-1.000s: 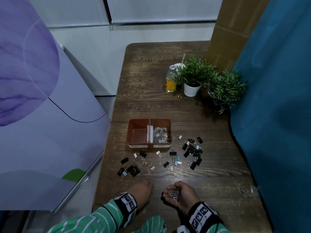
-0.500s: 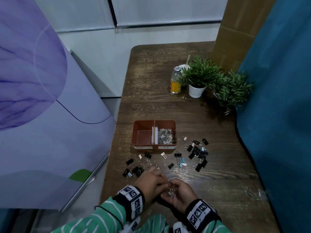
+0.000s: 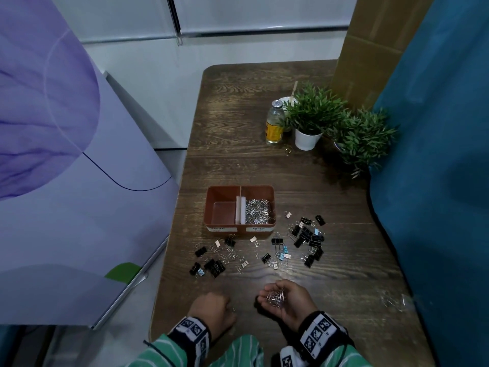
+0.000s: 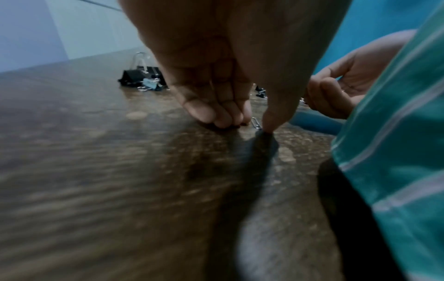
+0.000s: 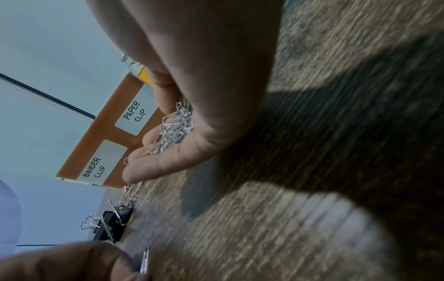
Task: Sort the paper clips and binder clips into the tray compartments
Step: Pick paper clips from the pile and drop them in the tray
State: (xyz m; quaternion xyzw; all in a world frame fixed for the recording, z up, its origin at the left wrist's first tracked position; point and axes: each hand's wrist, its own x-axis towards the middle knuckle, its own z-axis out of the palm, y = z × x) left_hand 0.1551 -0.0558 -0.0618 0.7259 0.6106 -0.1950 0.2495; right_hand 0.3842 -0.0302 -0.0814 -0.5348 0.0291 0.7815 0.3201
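A dark wooden table [image 3: 330, 300] carries a brown tray [image 3: 240, 229] near its middle, with binder clips [image 3: 308, 235] and loose paper clips [image 3: 227, 254] scattered just in front. At the far end stand a small bottle [image 3: 274, 123] and two potted plants [image 3: 312, 115].

Lower centre of the head view, shiny silver wire paper clips [image 3: 275, 298] glint above the dark, grained, faintly glossy wooden table [image 3: 344, 274], while the smooth terracotta plastic tray [image 3: 211, 205] mid-frame carries matt white paper labels [image 5: 135, 115].
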